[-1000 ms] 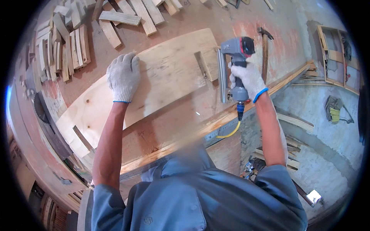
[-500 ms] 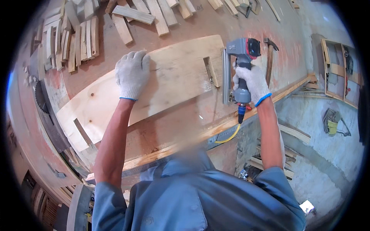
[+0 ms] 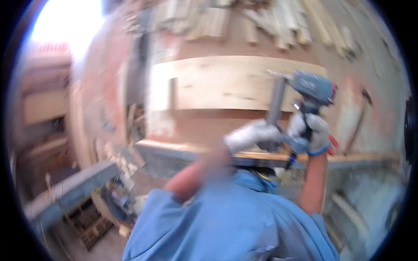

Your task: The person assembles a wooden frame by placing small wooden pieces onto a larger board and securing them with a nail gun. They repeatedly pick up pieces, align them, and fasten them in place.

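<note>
My right hand (image 3: pixel 321 130), in a white knit glove with a blue cuff, is wrapped round the handle of a grey air nail gun (image 3: pixel 312 88). At the lower end of the gun's long metal magazine (image 3: pixel 277 102) is my gloved left hand (image 3: pixel 252 135), its fingers closed about that end, though blurred by motion. Just behind the gun, a wide pale wooden board (image 3: pixel 226 82) with a curved far edge lies on the bench; the magazine covers part of its right side.
Several wood strips (image 3: pixel 209 24) lie along the bench's far side. To the right rests a hammer (image 3: pixel 358 119). A wooden edge strip (image 3: pixel 361 157) runs along the bench front. At the lower left stands a grey beam (image 3: pixel 74 187).
My left hand has left the board and come across to the nail gun's magazine. My right hand still holds the gun, now nearer and tilted. The view has swung left.
</note>
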A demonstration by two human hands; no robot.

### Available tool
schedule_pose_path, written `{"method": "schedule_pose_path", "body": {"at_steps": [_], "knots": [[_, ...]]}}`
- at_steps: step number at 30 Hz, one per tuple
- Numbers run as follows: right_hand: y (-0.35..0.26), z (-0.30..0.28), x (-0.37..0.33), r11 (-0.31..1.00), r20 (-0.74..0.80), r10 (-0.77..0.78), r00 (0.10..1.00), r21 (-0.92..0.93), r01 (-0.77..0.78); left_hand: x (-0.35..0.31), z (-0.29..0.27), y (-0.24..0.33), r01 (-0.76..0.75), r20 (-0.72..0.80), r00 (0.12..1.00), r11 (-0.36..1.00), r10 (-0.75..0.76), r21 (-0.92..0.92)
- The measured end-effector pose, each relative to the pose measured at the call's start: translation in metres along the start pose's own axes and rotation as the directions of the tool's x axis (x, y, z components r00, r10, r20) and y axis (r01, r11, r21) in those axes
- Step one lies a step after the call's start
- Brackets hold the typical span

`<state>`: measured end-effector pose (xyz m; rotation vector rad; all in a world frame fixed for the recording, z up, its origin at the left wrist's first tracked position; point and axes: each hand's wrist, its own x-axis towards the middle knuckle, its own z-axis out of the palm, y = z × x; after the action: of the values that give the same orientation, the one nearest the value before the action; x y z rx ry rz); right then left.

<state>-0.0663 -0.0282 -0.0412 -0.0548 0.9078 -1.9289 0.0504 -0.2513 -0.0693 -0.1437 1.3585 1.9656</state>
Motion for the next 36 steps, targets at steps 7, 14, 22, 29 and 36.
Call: {"method": "schedule_pose_path", "body": {"at_steps": [7, 14, 22, 29, 36], "knots": [[0.090, 0.039, 0.007, 0.961, 0.143, 0.259, 0.955, 0.060, -0.270, -0.109, 0.083, -0.075, -0.200, -0.145, 0.979, 0.597, 0.139, -0.776], [0.110, 0.121, 0.020, 0.982, 0.282, 0.154, 0.947, 0.061, -0.178, -0.170, 0.076, -0.082, -0.395, -0.330, 0.918, 0.565, 0.219, -0.724], [0.103, 0.199, 0.058, 0.982, 0.181, -0.183, 0.966, -0.017, 0.189, -0.329, -0.045, -0.097, -0.244, -0.635, 0.689, 0.936, 0.350, 0.252], [0.122, 0.199, 0.054, 0.943, -0.003, -0.156, 0.988, -0.298, 0.148, -0.519, -0.363, -0.188, 0.725, -0.782, -0.341, 0.676, 0.521, 0.135], [0.169, 0.226, 0.038, 0.907, -0.251, -0.163, 0.954, -0.418, 0.045, -0.558, -0.461, -0.200, 0.794, -0.851, -0.471, 0.531, 0.230, -0.296]]}}
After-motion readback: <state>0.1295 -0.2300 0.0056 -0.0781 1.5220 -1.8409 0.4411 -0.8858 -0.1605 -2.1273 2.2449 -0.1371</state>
